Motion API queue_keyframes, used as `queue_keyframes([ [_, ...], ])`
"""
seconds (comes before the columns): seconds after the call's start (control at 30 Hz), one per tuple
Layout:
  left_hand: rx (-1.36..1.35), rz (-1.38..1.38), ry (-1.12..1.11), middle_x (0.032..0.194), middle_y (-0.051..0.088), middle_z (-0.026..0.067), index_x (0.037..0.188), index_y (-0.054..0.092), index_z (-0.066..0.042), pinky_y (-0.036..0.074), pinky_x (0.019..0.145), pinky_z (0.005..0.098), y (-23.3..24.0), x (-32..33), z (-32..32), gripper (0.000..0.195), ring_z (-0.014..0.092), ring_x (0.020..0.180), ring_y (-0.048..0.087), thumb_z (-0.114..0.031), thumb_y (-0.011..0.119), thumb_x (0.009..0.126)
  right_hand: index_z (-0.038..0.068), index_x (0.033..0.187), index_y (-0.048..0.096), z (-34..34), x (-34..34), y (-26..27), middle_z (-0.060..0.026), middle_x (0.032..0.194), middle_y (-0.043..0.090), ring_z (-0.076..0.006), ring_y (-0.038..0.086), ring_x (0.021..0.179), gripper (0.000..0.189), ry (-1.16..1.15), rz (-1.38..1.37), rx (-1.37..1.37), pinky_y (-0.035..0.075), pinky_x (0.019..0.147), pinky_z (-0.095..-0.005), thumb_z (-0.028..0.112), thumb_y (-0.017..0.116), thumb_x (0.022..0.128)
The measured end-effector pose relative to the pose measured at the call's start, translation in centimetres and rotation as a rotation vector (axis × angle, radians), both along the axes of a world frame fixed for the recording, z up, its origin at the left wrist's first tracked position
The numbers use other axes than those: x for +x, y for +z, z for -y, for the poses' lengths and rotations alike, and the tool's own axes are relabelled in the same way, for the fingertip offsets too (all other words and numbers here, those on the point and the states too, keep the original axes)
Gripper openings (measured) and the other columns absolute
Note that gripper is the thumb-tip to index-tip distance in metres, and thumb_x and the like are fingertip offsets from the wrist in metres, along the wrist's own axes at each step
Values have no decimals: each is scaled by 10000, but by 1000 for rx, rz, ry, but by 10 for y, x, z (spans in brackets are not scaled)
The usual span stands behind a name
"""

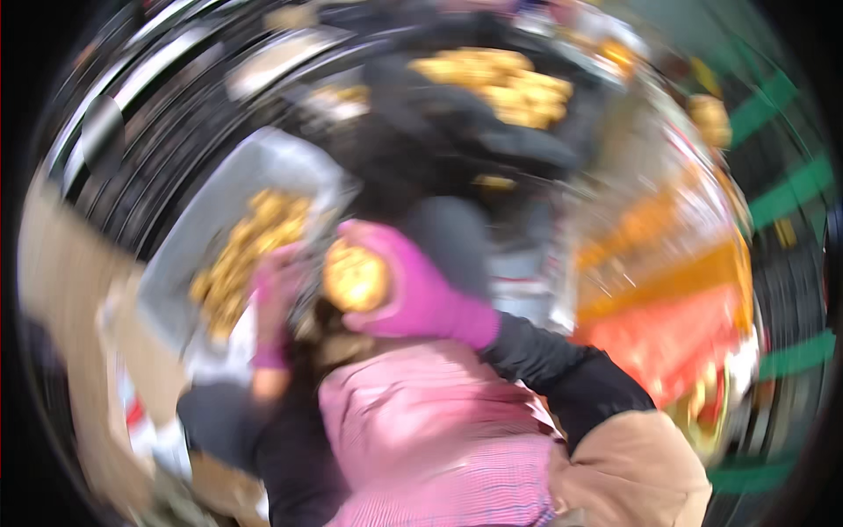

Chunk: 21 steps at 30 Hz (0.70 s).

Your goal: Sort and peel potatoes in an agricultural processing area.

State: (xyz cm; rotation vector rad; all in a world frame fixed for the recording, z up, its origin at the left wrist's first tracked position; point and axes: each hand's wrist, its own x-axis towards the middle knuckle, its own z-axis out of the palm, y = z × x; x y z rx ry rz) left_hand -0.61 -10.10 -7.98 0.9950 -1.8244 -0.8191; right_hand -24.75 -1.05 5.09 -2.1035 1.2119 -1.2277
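My right hand [428, 290], in a magenta glove, is closed around a round golden-brown item [356, 275], seemingly food; its flat, round face points up. The frame is too blurred to say exactly what it is. My left hand [276, 296] wears a similar pink glove and is by the near right side of a grey plastic tub [267, 155]. Motion blur hides whether its fingers hold anything. Inside the tub lies a heap of small golden-brown pieces [253, 253]. A white sheet or bag [242, 336] shows beside my left wrist.
Ahead sits a person in dark clothing [408, 125], a dark sleeve reaching toward a pile of yellow pieces [500, 82]. On the right are orange and clear plastic bags [658, 263] and a red-orange bag [665, 336]. Cardboard [79, 263] lies left; green strips [790, 184] edge the far right.
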Motion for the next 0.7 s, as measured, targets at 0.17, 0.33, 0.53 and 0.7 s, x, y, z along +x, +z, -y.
queue_keyframes([
  [0.17,163,719,107,1461,500,247,1452,459,12,370,1143,435,-77,11,39,723,375,1363,469,-215,750,831,66,1523,366,-136,-124,84,-189,1502,432,-386,442,1373,1090,-546,-275,-377,359,1131,-462,294,927,616],
  [0.33,170,634,15,1247,620,218,1295,569,23,427,1023,431,-97,39,66,457,382,1175,559,-77,671,860,31,1470,373,-326,-220,133,-177,1370,525,-324,546,1239,935,-1328,-322,-629,460,1027,-430,222,865,699],
  [0.53,197,564,-56,1109,657,204,1183,611,22,457,931,422,-118,52,85,340,377,1041,606,-40,672,855,73,1404,526,-519,-314,118,-204,1484,457,-378,507,1298,713,-2399,-981,-397,428,1079,-448,257,764,758],
  [0.7,-17,645,126,1129,640,198,1181,607,35,456,955,406,-125,56,86,383,365,1055,602,-55,702,821,136,1173,669,-547,-325,87,-178,1176,645,-349,641,1053,385,-2403,-941,433,516,872,-450,201,630,795],
])
